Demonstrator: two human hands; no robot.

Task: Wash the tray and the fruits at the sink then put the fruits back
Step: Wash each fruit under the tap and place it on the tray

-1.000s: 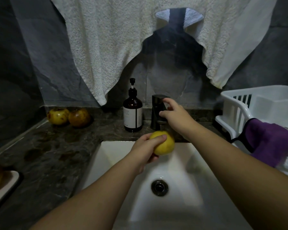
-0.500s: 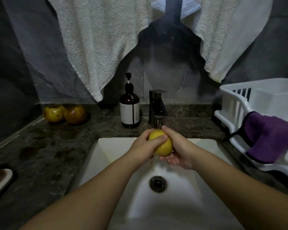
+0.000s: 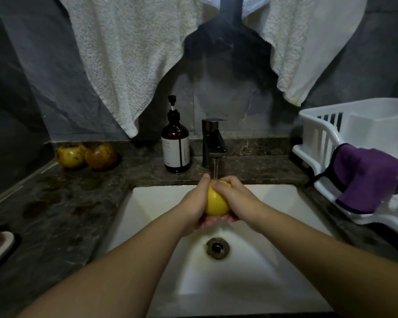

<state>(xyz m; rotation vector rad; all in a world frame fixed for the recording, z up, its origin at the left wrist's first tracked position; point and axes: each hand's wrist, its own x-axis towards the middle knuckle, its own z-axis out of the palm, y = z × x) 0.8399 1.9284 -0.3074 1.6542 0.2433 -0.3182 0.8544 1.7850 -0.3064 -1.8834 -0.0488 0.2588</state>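
Both hands wrap one yellow fruit (image 3: 217, 202) under the faucet (image 3: 213, 142) stream, above the sink (image 3: 152, 203) basin near its back edge. Left hand (image 3: 194, 206) cups it from the side and below, thumb up over the top; right hand (image 3: 236, 198) curls over the top and right side. Fruit looks round, smooth-skinned, firm — wet now, so probably slippery; light enough for one hand. Best hold is a full-palm cradle from underneath, not fingertips. Two more fruits (image 3: 86, 155) sit at the countertop's back-left corner — mottled and possibly soft, so gentle pressure. Tray (image 3: 0, 245) edge shows at the counter's left edge.
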